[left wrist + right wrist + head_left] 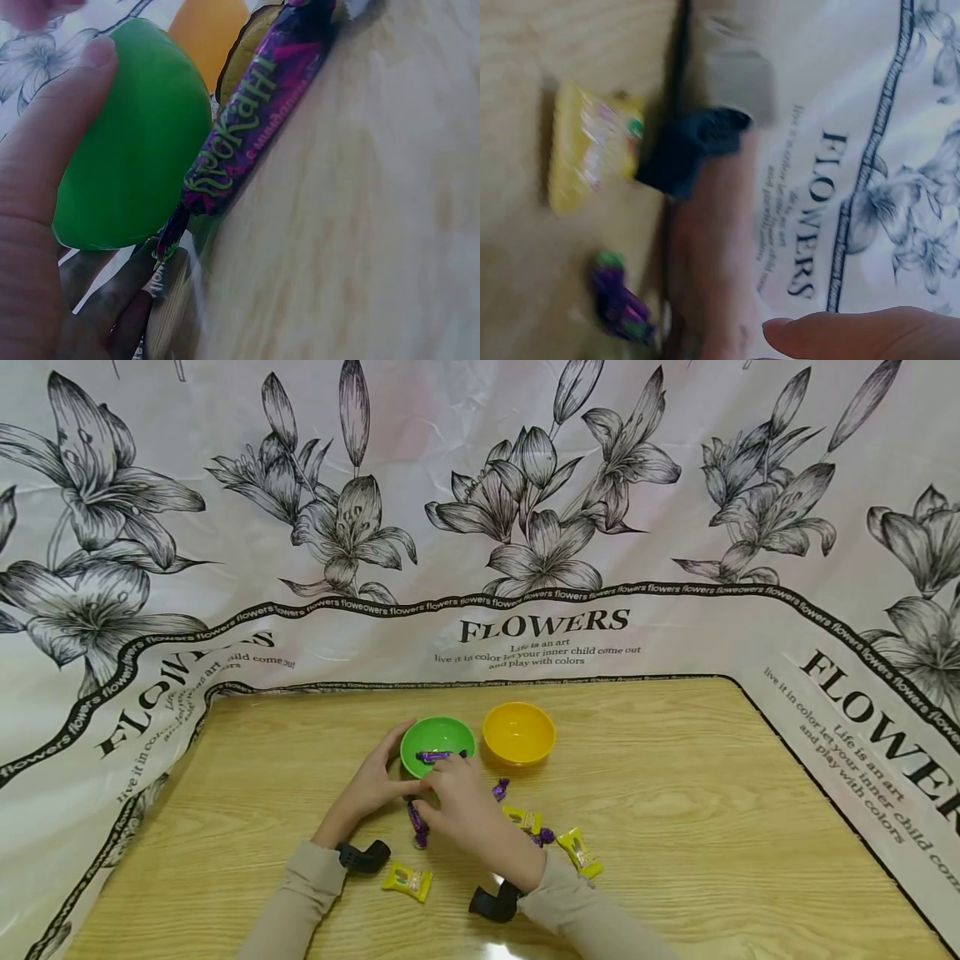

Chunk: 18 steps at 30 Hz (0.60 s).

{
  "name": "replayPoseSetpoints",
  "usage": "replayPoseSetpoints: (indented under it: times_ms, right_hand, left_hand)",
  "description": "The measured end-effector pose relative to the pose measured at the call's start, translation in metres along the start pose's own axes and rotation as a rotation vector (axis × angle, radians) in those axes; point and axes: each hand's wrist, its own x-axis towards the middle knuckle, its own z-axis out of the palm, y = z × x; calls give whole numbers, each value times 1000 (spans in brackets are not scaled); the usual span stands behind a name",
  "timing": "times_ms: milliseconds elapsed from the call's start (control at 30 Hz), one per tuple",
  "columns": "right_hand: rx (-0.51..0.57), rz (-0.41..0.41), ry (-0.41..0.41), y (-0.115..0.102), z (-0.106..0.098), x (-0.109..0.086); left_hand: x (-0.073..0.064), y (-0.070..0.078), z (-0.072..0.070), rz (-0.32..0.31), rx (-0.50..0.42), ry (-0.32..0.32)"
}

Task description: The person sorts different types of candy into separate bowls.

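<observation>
My left hand (381, 781) holds the green bowl (407, 761) by its left side, its thumb along the near wall and its fingers behind. That thumb (67, 112) lies against the green bowl (142, 150) in the left wrist view. Over the bowl's near rim reaches my right hand (465, 802), fingers bent down. A purple-wrapped candy (433, 757) shows inside the rim, right at those fingertips; I cannot tell whether they pinch it. Just below the hands lies another purple candy (418, 825), which looms large as a purple wrapper (255, 112) in the left wrist view.
An orange-yellow bowl (519, 735) stands right of the green one. A small purple candy (500, 789), a yellow candy packet (522, 817), a second purple piece (545, 836) and another yellow packet (581, 853) lie by the right forearm. One yellow packet (408, 882) sits between the forearms.
</observation>
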Motion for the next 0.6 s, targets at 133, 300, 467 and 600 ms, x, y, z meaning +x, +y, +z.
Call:
replayPoseSetpoints:
  times_ms: [133, 300, 467, 600]
  right_hand:
    - [-64, -4, -48, -3, 12, -6]
    - [-195, -42, -33, -3, 31, -11]
    - [-271, -67, -41, -4, 42, -15]
    - [-271, -75, -40, -6, 46, -17]
  left_hand:
    - [2, -3, 1, 11, -7, 6]
    - [1, -2, 2, -2, -24, 8]
    - [1, -4, 2, 0, -21, 12]
    - [1, -4, 2, -2, -17, 17]
